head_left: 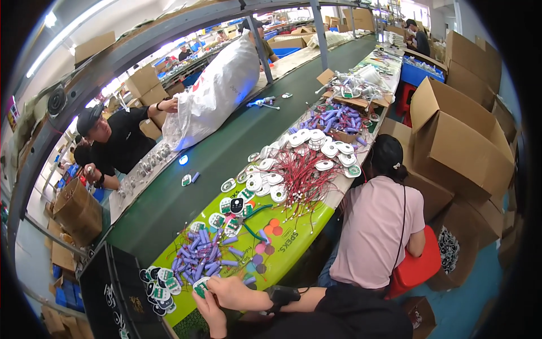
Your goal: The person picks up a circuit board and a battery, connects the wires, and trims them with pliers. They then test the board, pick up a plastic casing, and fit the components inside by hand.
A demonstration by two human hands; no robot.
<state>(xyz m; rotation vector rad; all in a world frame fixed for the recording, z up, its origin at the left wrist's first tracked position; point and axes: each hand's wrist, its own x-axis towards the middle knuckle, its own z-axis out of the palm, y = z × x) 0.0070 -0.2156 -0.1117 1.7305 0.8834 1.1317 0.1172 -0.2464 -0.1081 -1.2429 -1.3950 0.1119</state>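
Above the near end of the bench, both my hands are closed on a small rounded white housing with a green circuit board (pixel 200 287). My left hand (pixel 211 314) grips it from below, and my right hand (pixel 236 293) pinches at its right side; the fingertips partly cover it. Just beyond lies a heap of purple cylindrical batteries with wires (pixel 197 253). To the left is a pile of black and white housings with green boards (pixel 164 287). More housings with boards (pixel 217 220) lie farther up the green-yellow mat (pixel 293 217), near green-handled pliers (pixel 252 221).
White discs with red wires (pixel 305 175) and more batteries (pixel 333 120) cover the bench farther off. A green conveyor belt (pixel 226 164) runs alongside. A black bin (pixel 107 277) stands left. A co-worker in pink (pixel 375 226) sits right; another handles a white sack (pixel 217 90) across the belt.
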